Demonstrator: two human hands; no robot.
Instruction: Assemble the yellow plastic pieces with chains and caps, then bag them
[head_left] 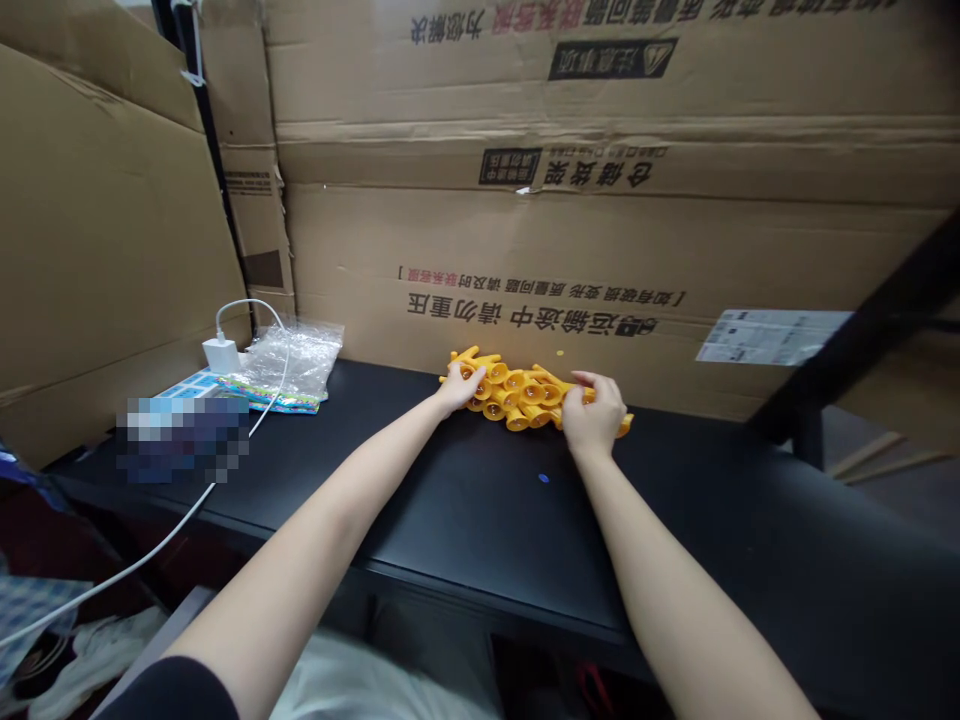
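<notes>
Several yellow plastic pieces with round, hollow cup-like ends lie stacked in a heap at the back of the black shelf, against the cardboard. Their open ends face me, and narrower stems stick out at the top left. My left hand grips the left end of the heap, its thumb laid over the front pieces. At the right end, my right hand is curled round pieces, with one yellow tip showing past its outer side. Parts of the fingers of both hands are hidden behind the pieces.
Cardboard sheets wall the black shelf at the back and left. On the left are a white charger with a trailing cable, a clear plastic bag and a blurred-out item. A small blue disc lies in front.
</notes>
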